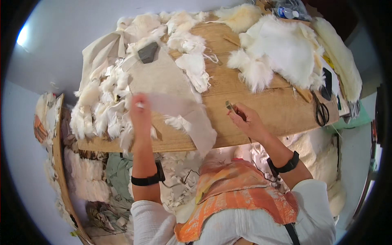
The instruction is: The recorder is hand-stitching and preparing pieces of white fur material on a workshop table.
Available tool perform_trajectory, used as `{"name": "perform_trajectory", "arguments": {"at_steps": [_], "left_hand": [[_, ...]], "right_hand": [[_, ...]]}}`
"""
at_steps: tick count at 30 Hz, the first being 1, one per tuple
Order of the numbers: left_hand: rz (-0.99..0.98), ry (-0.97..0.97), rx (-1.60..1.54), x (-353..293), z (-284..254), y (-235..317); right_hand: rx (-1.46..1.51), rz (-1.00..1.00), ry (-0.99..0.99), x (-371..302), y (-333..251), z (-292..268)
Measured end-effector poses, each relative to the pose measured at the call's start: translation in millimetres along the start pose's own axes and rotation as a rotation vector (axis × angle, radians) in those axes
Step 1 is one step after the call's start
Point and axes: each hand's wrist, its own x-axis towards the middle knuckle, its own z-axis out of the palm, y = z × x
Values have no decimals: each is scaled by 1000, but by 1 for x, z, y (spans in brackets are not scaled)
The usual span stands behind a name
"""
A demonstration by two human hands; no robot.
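My left hand, blurred by motion, is closed on the end of a pale strip of fur hide. This strip stretches right from the hand, and its other end hangs over the table's near edge. In my right hand is a small metal blade, gripped with its end pointing up and left. The blade stands apart from the hide. Beyond my left hand lies a larger flat beige hide with a dark grey stone on it.
Many white fur scraps lie heaped at the left of the wooden table. A white fur pelt covers the back right. Black-handled scissors and a phone rest at the right edge. A plastic bottle lies behind.
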Motion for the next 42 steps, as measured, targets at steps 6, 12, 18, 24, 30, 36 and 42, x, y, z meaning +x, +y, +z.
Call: {"name": "perform_trajectory", "arguments": {"at_steps": [6,12,18,24,30,36,42], "left_hand": [[355,-478,-37,-20,33,32],[135,-1207,-298,-48,57,31],[561,-1136,-289,-39,46,-6],[581,-1352,-317,-44,59,-16],[605,-1430,-266,-37,70,-19],[398,-1432,-210,-39,76,-3],[334,-1413,-197,-46,69,-12]], "right_hand": [[-214,-293,102,7,-20,28],[-109,-150,65,8,-50,80],[-60,-56,346,-2,-8,90],[-365,66,353,-24,29,99],[-453,-23,431,-20,39,102],[-419,-62,369,-22,46,101],[-267,49,281,-26,36,99]]}}
